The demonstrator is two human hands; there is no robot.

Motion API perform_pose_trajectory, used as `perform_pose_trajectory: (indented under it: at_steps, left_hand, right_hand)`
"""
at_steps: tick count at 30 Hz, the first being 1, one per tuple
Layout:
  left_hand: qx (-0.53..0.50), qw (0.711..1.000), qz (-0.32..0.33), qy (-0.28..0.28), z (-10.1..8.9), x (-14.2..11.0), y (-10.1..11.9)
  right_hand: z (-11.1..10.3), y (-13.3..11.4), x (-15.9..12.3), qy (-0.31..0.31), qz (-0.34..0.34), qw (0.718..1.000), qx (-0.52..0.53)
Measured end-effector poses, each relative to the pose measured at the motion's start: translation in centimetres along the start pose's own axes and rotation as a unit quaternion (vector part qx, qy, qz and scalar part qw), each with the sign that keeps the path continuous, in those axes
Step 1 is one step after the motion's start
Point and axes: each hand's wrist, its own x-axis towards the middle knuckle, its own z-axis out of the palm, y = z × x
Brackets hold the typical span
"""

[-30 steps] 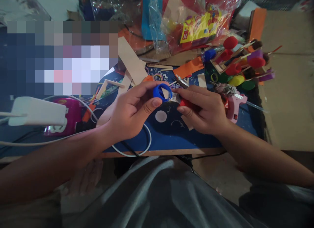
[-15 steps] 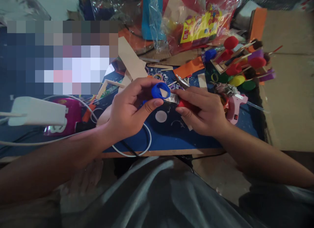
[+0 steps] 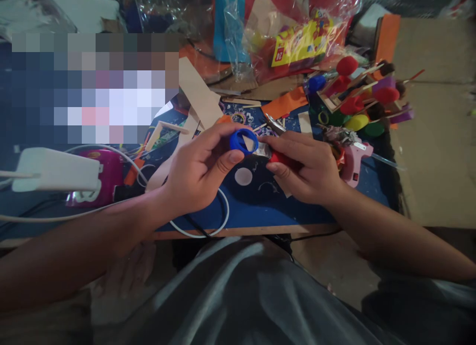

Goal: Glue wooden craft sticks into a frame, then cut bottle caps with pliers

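Between the thumb and fingers of my left hand [image 3: 199,166], a blue bottle cap [image 3: 234,142] is held with its round opening facing me. My right hand [image 3: 310,164] is closed around the red handle of a cutter [image 3: 277,156]. The cutter's metal end meets the right side of the cap. A pale triangular shape shows inside the ring; I cannot tell whether it is the blade tip. Below the hands, a small white disc [image 3: 243,176] lies on the blue tabletop [image 3: 256,211].
To the right are a pink glue gun [image 3: 357,159] and a cluster of sticks with coloured caps [image 3: 351,104]. Scissors [image 3: 275,123] and an orange strip [image 3: 286,102] lie behind my hands. A magenta power socket [image 3: 107,174] with a white charger [image 3: 55,170] stands left, its white cable [image 3: 227,211] looping forward.
The blue cap has shifted slightly left and tilted a little in my left hand. My right hand keeps the cutter against it, almost still.
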Motion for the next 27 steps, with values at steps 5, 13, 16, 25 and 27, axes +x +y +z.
perform_pose_trajectory:
  at_steps: [5, 13, 16, 25, 27]
  left_hand:
    - [0.045, 0.999, 0.024, -0.01, -0.4, 0.2, -0.1]
    - [-0.006, 0.999, 0.043, -0.018, 0.1, 0.2, -0.7]
    - [-0.024, 0.995, 0.096, 0.015, 0.5, 0.1, -1.8]
    - [-0.042, 0.994, 0.089, 0.046, 0.5, 0.3, -1.6]
    - [-0.044, 0.994, 0.092, 0.044, 0.5, 0.3, -1.7]
  right_hand:
    - [-0.1, -0.2, 0.0, -0.004, 0.015, 1.0, -0.002]
    - [0.1, -0.2, -0.1, 0.008, 0.009, 1.0, -0.018]
    - [0.0, -0.4, 0.0, 0.003, 0.007, 1.0, -0.016]
    - [-0.3, -0.4, 0.1, -0.01, 0.009, 1.0, -0.001]
    - [-0.3, -0.3, 0.1, -0.008, 0.011, 1.0, -0.001]
